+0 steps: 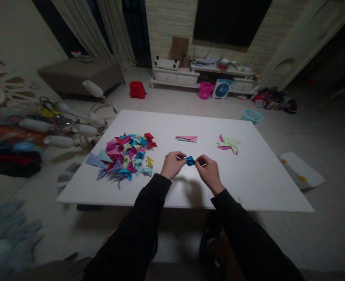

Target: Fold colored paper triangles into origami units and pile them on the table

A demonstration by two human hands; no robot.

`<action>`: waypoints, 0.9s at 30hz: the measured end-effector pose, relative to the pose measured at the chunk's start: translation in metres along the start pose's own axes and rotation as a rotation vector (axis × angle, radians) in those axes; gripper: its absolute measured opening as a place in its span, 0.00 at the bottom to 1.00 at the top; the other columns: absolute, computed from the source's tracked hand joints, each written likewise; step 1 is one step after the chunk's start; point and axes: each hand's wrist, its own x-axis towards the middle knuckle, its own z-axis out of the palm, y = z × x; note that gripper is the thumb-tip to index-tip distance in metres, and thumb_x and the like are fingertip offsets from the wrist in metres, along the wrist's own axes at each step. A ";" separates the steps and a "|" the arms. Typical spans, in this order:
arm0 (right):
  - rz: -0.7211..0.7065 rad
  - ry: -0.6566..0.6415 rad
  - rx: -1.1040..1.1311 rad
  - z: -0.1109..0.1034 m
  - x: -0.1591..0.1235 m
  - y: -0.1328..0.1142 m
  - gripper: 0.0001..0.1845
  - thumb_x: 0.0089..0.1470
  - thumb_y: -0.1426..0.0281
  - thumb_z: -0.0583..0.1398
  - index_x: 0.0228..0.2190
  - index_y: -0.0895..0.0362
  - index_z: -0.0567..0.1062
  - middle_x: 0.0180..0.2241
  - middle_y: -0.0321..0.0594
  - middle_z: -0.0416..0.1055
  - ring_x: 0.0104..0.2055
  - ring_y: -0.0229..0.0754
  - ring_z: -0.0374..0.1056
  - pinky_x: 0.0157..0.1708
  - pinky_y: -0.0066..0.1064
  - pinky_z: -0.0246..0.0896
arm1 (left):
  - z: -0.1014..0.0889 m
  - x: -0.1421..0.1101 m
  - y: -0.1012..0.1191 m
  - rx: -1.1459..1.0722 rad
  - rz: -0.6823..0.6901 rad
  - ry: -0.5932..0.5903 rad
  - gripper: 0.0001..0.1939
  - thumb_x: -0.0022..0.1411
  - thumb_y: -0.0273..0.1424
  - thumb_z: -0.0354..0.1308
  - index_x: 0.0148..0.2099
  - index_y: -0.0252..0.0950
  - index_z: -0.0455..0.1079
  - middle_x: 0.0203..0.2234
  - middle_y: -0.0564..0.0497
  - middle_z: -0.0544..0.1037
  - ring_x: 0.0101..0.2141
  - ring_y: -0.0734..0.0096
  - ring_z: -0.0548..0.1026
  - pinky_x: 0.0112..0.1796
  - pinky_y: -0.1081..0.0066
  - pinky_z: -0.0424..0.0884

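- left hand [173, 164] and right hand [209, 171]: fingertips pinched on opposite ends of 1 blue paper piece [190, 160] over the table [260, 175]
- paper pile [125, 154] at left already folded; blue paper piece looks nearly shaped

the table [248, 179] is of white colour. the folded paper [190, 160] is blue, the flat strips [187, 138] are pink with pale blue, and the 2 sleeves [152, 203] are black.
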 end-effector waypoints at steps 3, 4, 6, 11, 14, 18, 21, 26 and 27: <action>0.012 -0.006 -0.029 0.003 0.004 0.001 0.07 0.54 0.67 0.58 0.26 0.54 0.73 0.25 0.36 0.74 0.27 0.40 0.68 0.32 0.31 0.60 | -0.003 0.002 0.000 0.010 0.002 -0.007 0.07 0.54 0.25 0.63 0.37 0.32 0.80 0.30 0.47 0.82 0.30 0.70 0.78 0.34 0.72 0.72; 0.018 -0.008 -0.035 0.005 0.005 0.002 0.07 0.54 0.67 0.58 0.26 0.54 0.73 0.25 0.35 0.74 0.27 0.40 0.68 0.32 0.31 0.60 | -0.004 0.002 0.001 0.015 0.000 -0.004 0.07 0.55 0.25 0.63 0.37 0.32 0.80 0.30 0.47 0.82 0.30 0.71 0.78 0.35 0.72 0.72; 0.023 -0.017 -0.035 0.007 0.007 0.003 0.05 0.54 0.67 0.58 0.29 0.54 0.73 0.27 0.36 0.74 0.27 0.40 0.68 0.32 0.31 0.61 | -0.006 0.003 0.001 0.029 -0.005 0.003 0.06 0.55 0.24 0.62 0.35 0.31 0.80 0.29 0.47 0.82 0.29 0.71 0.78 0.35 0.73 0.72; -0.128 -0.004 0.000 0.012 0.008 0.005 0.11 0.52 0.69 0.59 0.39 0.55 0.72 0.38 0.42 0.73 0.37 0.44 0.68 0.38 0.36 0.64 | -0.009 0.003 -0.001 0.074 0.020 0.024 0.07 0.55 0.23 0.62 0.35 0.31 0.81 0.28 0.47 0.83 0.29 0.70 0.78 0.36 0.72 0.73; -0.201 0.008 -0.029 0.013 0.006 0.002 0.13 0.51 0.71 0.61 0.42 0.54 0.73 0.43 0.44 0.70 0.45 0.48 0.66 0.42 0.39 0.65 | -0.010 0.004 -0.003 0.118 0.039 0.033 0.07 0.55 0.23 0.62 0.35 0.32 0.82 0.28 0.46 0.83 0.31 0.69 0.79 0.38 0.72 0.73; -0.279 -0.015 -0.087 0.013 0.003 -0.001 0.08 0.52 0.73 0.61 0.37 0.54 0.74 0.42 0.45 0.69 0.47 0.50 0.65 0.47 0.42 0.64 | -0.009 0.003 -0.006 0.164 0.068 0.017 0.08 0.55 0.23 0.62 0.35 0.32 0.82 0.30 0.45 0.83 0.32 0.68 0.79 0.39 0.71 0.72; -0.306 -0.048 -0.118 0.014 0.002 0.001 0.04 0.52 0.74 0.61 0.33 0.54 0.74 0.41 0.45 0.69 0.46 0.49 0.64 0.47 0.41 0.63 | -0.008 0.001 -0.005 0.190 0.069 0.006 0.08 0.55 0.24 0.61 0.35 0.32 0.82 0.30 0.45 0.83 0.33 0.68 0.80 0.38 0.71 0.72; -0.310 -0.119 -0.170 0.015 0.000 0.005 0.03 0.56 0.72 0.62 0.30 0.54 0.75 0.38 0.43 0.70 0.44 0.48 0.64 0.44 0.40 0.62 | -0.006 -0.003 -0.007 0.234 0.030 -0.042 0.06 0.56 0.26 0.62 0.35 0.34 0.81 0.29 0.47 0.83 0.32 0.69 0.79 0.39 0.71 0.72; -0.308 -0.140 -0.188 0.015 0.000 0.006 0.04 0.56 0.72 0.62 0.29 0.54 0.75 0.38 0.43 0.70 0.43 0.48 0.64 0.44 0.40 0.61 | -0.006 -0.003 -0.009 0.240 0.025 -0.048 0.06 0.56 0.26 0.62 0.35 0.34 0.81 0.29 0.47 0.83 0.33 0.69 0.79 0.39 0.71 0.72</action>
